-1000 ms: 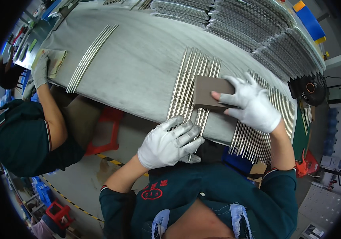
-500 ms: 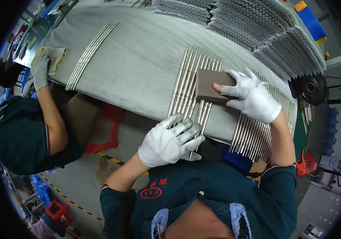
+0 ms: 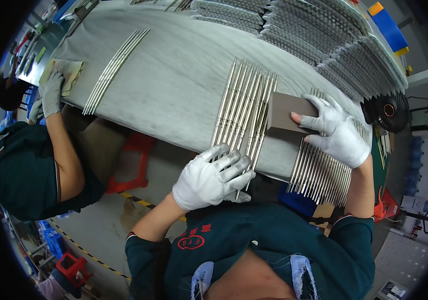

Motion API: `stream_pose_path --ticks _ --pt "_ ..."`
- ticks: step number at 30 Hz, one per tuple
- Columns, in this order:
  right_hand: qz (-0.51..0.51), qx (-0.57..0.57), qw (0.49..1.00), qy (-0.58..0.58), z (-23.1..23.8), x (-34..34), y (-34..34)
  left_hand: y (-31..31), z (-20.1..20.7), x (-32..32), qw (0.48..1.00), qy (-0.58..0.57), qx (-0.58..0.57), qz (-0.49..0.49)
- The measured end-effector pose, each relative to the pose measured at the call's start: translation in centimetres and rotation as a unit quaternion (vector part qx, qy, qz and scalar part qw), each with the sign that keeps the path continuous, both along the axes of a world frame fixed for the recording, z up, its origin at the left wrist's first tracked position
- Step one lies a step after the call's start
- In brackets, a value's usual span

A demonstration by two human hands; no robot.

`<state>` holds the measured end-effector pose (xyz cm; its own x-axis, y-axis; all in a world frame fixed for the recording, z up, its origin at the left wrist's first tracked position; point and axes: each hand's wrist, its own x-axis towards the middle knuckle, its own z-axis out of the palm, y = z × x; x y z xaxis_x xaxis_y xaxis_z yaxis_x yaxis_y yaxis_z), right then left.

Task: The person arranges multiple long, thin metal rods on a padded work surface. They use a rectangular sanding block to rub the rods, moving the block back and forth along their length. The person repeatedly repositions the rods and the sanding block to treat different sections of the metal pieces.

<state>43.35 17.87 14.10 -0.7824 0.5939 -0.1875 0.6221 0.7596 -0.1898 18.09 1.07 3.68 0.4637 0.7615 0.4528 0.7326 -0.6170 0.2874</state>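
Several thin, shiny metal rods (image 3: 230, 110) lie side by side on the cloth-covered table, their near ends past its front edge. My gloved left hand (image 3: 214, 176) lies over these near ends, fingers across the top and part of the hand below, holding them. In my gloved right hand (image 3: 336, 130) is a brown rectangular block (image 3: 294, 111), gripped by its right side. A bare fingertip shows through the right glove. The block is just right of the held rods. A larger row of similar rods (image 3: 319, 175) lies partly under my right hand and forearm.
Another small group of rods (image 3: 114, 72) lies farther left on the table (image 3: 174, 75). Stacked textured grey trays (image 3: 314, 40) line the far side. A black fan (image 3: 388, 111) stands at right. A co-worker's gloved hand (image 3: 51, 95) rests on a yellowish cloth at left.
My right hand has moved right with the brown block, off the rods that it partly covered. My left hand stays on the rods' near ends.
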Motion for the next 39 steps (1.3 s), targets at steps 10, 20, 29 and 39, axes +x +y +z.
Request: stream_pose_path --ticks 10,20,29,39 --pt "0.089 -0.017 0.996 0.021 -1.4 -1.4 -0.5 -0.1 0.4 0.2 0.999 -0.037 0.020 0.019" --pt "-0.019 0.047 0.998 -0.032 -0.1 1.7 -1.3 0.0 -0.4 -0.5 0.999 -0.034 -0.028 0.014" --pt "-0.292 0.071 0.941 -0.157 -0.1 7.8 -1.9 -0.1 -0.2 -0.9 0.994 0.038 -0.105 0.012" --pt "0.134 -0.004 0.990 -0.044 -3.4 0.0 -4.2 0.7 -1.1 -0.8 0.996 0.053 -0.068 0.009"
